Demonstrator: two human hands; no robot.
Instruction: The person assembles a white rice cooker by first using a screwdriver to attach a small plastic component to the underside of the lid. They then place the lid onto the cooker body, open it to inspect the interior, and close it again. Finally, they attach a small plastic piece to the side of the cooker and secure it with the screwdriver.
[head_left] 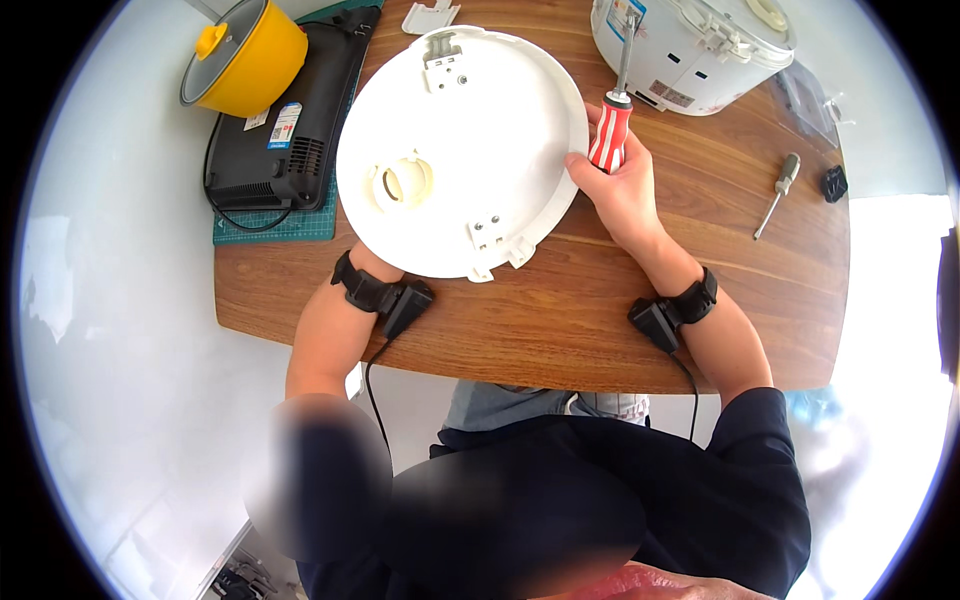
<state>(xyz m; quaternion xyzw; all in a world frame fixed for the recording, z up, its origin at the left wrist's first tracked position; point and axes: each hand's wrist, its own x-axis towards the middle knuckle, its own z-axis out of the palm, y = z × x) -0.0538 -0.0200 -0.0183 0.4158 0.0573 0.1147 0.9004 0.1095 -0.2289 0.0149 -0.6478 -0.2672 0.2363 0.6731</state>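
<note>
A round white plastic lid (490,130) with brackets, screws and a raised round vent is held over the table in front of me. My right hand (625,190) is closed round a screwdriver (609,140) with a red-and-white striped handle, its metal shaft pointing away from me. The thumb of that hand also rests against the lid's right rim. My left hand (377,262) goes under the lid's near left edge; only the part by the wrist shows and its fingers are hidden. Behind the screwdriver's tip stands a white rice cooker body (690,60).
On a green cutting mat (270,228) at left sit a black appliance (265,170) and a yellow pot (255,70). A smaller screwdriver (778,195) and a black piece (834,184) lie at right. A white plastic part (430,17) lies beyond the lid. Cables hang from both wrist straps.
</note>
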